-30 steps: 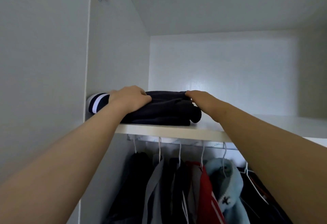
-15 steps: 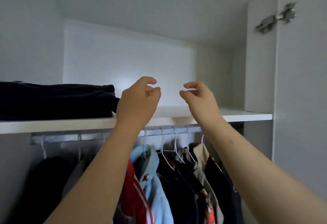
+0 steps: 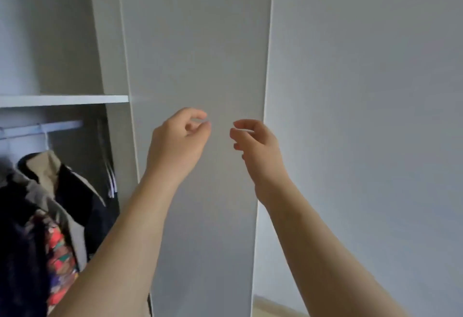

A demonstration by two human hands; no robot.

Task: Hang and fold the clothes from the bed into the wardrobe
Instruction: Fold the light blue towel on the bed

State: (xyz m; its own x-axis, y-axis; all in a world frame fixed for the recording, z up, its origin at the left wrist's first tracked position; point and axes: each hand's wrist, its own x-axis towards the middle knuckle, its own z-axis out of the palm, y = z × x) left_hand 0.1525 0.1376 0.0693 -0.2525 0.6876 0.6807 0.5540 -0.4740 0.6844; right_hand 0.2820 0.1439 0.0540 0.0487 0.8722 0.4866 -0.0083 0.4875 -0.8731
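Two bare forearms reach up in front of the white, open wardrobe door (image 3: pixel 195 41); the left hand (image 3: pixel 179 141) and the right hand (image 3: pixel 255 143) hover close together but apart, fingers loosely curled, holding nothing. At the left, inside the wardrobe (image 3: pixel 105 41), hanging clothes (image 3: pixel 50 204), including a tan-collared coat (image 3: pixel 47 163) and a colourful patterned piece, hang from a rail (image 3: pixel 42 127) under a white shelf (image 3: pixel 62 100). A plain wall (image 3: pixel 363 91) fills the right side.
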